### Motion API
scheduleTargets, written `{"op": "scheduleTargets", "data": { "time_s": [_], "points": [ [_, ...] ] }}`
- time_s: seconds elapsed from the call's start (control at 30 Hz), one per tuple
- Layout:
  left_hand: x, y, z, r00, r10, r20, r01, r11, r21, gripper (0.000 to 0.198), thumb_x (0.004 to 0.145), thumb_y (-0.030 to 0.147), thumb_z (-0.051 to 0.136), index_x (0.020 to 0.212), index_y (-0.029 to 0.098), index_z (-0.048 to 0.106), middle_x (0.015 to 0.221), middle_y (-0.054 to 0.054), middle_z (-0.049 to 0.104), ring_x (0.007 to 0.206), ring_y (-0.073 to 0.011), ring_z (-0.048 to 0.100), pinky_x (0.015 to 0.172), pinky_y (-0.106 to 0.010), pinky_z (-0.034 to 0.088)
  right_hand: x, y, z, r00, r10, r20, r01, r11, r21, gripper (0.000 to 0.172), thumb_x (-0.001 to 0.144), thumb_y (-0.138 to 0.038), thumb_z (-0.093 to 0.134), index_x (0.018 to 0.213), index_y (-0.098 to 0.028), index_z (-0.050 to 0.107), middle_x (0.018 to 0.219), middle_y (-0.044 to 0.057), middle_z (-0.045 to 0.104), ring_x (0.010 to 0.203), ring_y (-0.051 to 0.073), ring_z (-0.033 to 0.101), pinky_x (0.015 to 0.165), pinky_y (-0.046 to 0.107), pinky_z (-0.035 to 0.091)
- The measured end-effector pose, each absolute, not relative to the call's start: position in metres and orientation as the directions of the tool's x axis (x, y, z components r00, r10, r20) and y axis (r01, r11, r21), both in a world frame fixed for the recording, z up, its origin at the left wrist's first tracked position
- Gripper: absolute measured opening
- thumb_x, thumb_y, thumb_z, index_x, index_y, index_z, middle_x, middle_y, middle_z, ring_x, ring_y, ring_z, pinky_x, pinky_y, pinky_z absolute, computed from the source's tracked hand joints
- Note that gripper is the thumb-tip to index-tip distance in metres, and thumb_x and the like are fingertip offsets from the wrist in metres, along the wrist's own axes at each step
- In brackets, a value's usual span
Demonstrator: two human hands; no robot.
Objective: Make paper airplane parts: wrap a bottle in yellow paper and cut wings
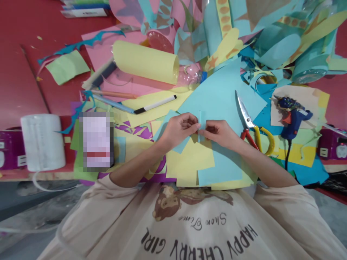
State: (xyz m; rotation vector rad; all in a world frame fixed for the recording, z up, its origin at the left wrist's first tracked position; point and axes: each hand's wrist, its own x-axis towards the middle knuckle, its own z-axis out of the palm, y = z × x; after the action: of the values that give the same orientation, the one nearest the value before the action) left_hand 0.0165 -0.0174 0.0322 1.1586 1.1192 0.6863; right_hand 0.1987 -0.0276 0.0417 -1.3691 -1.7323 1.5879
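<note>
Between my two hands a narrow strip of light blue paper (201, 117) stands lengthwise, pinched near its middle. My left hand (182, 126) grips its left edge with thumb and fingertips. From the other side, the curled fingers of my right hand (217, 132) hold the right edge, almost touching the left thumb. Beneath them lie a yellow paper sheet (187, 164) and light blue sheets (222, 168). Scissors (249, 122) with red and yellow handles rest to the right of my right hand, blades slightly apart. A black-and-white marker (155, 104) lies beyond my left hand.
A blue glue gun (292, 122) lies on paper at the right. Beyond my hands is a plastic bottle (189, 74) partly wrapped in a yellow paper tube (146, 61). At left are a phone-like blurred object (96, 141) and a white roll (42, 142). Paper-covered decorations (187, 45) crowd the back.
</note>
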Motion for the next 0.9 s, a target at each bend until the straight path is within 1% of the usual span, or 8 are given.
{"op": "scheduleTargets", "data": {
  "time_s": [0.23,0.4,0.53,0.6,0.67,0.77,0.83,0.9],
  "points": [
    [0.015,-0.017,0.032,0.354,0.884,-0.307,0.135,0.277,0.952,0.035,0.072,0.050,0.071,0.081,0.017,0.062,0.065,0.002,0.062,0.060,-0.0127,0.064,0.064,-0.027,0.055,0.199,-0.027,0.043,-0.465,0.829,-0.310,0.397,-0.117,-0.910,0.041,0.084,-0.049,0.059,0.060,-0.020,0.043,0.054,-0.006,0.041,0.053,0.008,0.032,0.053,0.025,0.028],
    [0.015,-0.017,0.032,0.320,0.916,-0.241,0.229,0.172,0.958,0.030,0.073,0.046,0.071,0.075,0.018,0.063,0.070,0.000,0.067,0.068,-0.0133,0.065,0.067,-0.025,0.053,0.199,-0.027,0.042,-0.500,0.821,-0.274,0.417,-0.049,-0.908,0.035,0.086,-0.040,0.054,0.061,-0.021,0.038,0.055,-0.007,0.036,0.054,0.008,0.031,0.053,0.024,0.027],
    [0.014,-0.016,0.032,0.335,0.892,-0.305,0.147,0.270,0.952,0.036,0.067,0.050,0.075,0.073,0.017,0.061,0.065,0.001,0.064,0.064,-0.0128,0.064,0.065,-0.026,0.054,0.201,-0.025,0.042,-0.516,0.813,-0.271,0.409,-0.044,-0.911,0.037,0.085,-0.039,0.056,0.060,-0.020,0.038,0.054,-0.007,0.031,0.053,0.008,0.028,0.052,0.024,0.026],
    [0.014,-0.014,0.033,0.347,0.872,-0.344,0.075,0.340,0.937,0.038,0.063,0.049,0.079,0.071,0.017,0.060,0.061,0.002,0.062,0.060,-0.0121,0.063,0.064,-0.026,0.055,0.204,-0.022,0.048,-0.522,0.800,-0.298,0.421,-0.062,-0.905,0.036,0.086,-0.043,0.056,0.062,-0.019,0.045,0.054,-0.006,0.036,0.053,0.008,0.031,0.052,0.025,0.028],
    [0.013,-0.013,0.035,0.340,0.871,-0.355,0.032,0.367,0.930,0.038,0.062,0.048,0.081,0.070,0.017,0.060,0.061,0.002,0.061,0.059,-0.0114,0.063,0.063,-0.026,0.055,0.212,-0.020,0.061,-0.511,0.790,-0.339,0.487,-0.059,-0.871,0.032,0.088,-0.046,0.054,0.072,-0.018,0.056,0.061,-0.002,0.052,0.056,0.010,0.041,0.055,0.027,0.034],
    [0.012,-0.011,0.037,0.318,0.884,-0.342,0.013,0.357,0.934,0.038,0.064,0.047,0.080,0.071,0.017,0.058,0.063,0.002,0.061,0.058,-0.0109,0.063,0.063,-0.026,0.055,0.238,-0.024,0.088,-0.384,0.828,-0.409,0.691,-0.036,-0.722,0.032,0.089,-0.050,0.053,0.094,-0.021,0.063,0.099,0.008,0.069,0.072,0.017,0.059,0.066,0.033,0.044],
    [0.011,-0.010,0.037,0.310,0.894,-0.324,0.012,0.338,0.941,0.035,0.066,0.045,0.077,0.071,0.017,0.057,0.064,0.003,0.060,0.059,-0.0102,0.064,0.064,-0.025,0.055,0.266,-0.033,0.103,-0.173,0.905,-0.388,0.796,-0.103,-0.596,0.033,0.086,-0.053,0.054,0.102,-0.025,0.063,0.099,0.009,0.070,0.081,0.023,0.064,0.069,0.037,0.047],
    [0.011,-0.010,0.035,0.313,0.901,-0.301,0.009,0.314,0.949,0.031,0.068,0.042,0.075,0.071,0.017,0.056,0.065,0.004,0.059,0.060,-0.0093,0.063,0.064,-0.024,0.054,0.301,-0.045,0.109,0.154,0.960,-0.234,0.866,-0.245,-0.436,0.029,0.084,-0.050,0.056,0.100,-0.027,0.061,0.098,0.011,0.071,0.082,0.026,0.065,0.071,0.041,0.048]
  ]
}}
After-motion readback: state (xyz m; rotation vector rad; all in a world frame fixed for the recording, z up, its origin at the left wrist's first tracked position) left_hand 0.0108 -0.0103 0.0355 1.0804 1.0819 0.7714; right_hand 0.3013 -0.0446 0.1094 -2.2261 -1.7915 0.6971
